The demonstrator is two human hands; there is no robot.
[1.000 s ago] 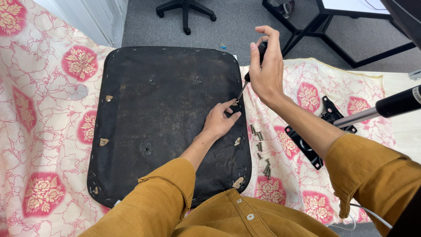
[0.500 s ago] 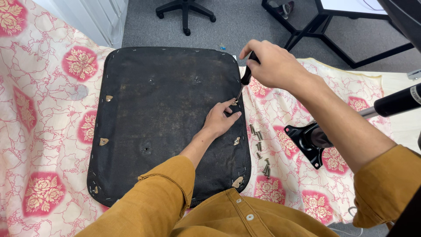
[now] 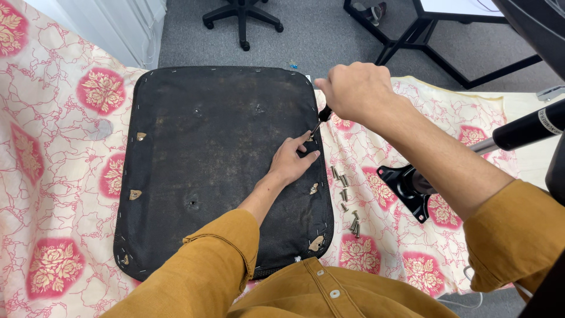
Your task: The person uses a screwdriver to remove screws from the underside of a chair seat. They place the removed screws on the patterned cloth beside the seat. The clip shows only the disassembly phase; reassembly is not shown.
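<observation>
- On floral cloth (image 3: 53,171): black seat base (image 3: 206,165), underside up, flat, staples round its rim, small brass-coloured brackets (image 3: 136,194) along left and right edges.
- At right edge of seat base: left hand (image 3: 291,162) resting palm-down, fingers loosely extended, thumb and forefinger pinching near the screwdriver tip.
- Above that: right hand (image 3: 353,91) fisted around black handle of screwdriver (image 3: 319,119); shaft slanted down-left, tip meeting seat base edge just beside left forefinger.
- Just right of seat base, on cloth: loose screws (image 3: 347,200) scattered in a rough line, apart from both hands.
- Further right: black metal mounting plate (image 3: 406,188), partly hidden under right forearm; black gas-lift cylinder (image 3: 527,129) with silver rod lying across it.
- Mustard-coloured sleeves on both arms.
- Beyond cloth, on grey floor: chair wheel base (image 3: 241,15) and dark table legs (image 3: 412,41).
</observation>
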